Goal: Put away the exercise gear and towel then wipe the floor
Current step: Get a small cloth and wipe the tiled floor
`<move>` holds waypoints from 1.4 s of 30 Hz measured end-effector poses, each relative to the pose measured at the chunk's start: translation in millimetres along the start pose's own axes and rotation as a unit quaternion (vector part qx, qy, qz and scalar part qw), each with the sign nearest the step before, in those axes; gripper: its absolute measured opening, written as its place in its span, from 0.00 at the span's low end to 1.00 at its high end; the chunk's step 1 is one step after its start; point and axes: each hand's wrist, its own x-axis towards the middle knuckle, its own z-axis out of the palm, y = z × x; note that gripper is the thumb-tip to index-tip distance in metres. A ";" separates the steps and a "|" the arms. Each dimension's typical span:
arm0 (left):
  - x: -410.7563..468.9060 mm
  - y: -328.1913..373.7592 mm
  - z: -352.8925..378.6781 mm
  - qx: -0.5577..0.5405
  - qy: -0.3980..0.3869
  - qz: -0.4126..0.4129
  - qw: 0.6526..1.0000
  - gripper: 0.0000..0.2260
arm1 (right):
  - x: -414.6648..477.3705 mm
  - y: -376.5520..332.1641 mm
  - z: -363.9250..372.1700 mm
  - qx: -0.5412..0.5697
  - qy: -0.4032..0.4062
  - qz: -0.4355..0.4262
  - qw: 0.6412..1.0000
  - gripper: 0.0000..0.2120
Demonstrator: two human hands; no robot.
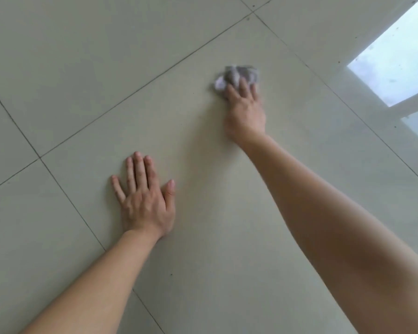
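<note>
My left hand [144, 201] lies flat on the tiled floor [82, 68], palm down. Its fingers [138, 169] are straight and slightly spread, the thumb angled out to the side, and they hold nothing. A dark grout line runs just beyond my little finger, and two lines cross a little further out on that side.

My right hand [245, 109] reaches well ahead of the left, arm stretched out. Its fingers [243, 86] lie fairly straight on top of a crumpled grey-white cloth [237, 75], pressing it onto the floor rather than wrapping round it. This part is blurred. Most of the cloth bunches out past my fingertips and towards the thumb side.

Far off past my right little finger, a bright window reflection [396, 56] shines on the glossy tiles.
</note>
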 end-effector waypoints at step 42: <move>-0.4 0.1 -2.7 -0.001 -0.010 0.005 1.000 0.33 | 70.6 -40.5 -13.4 -0.007 -0.073 -0.136 0.988 0.30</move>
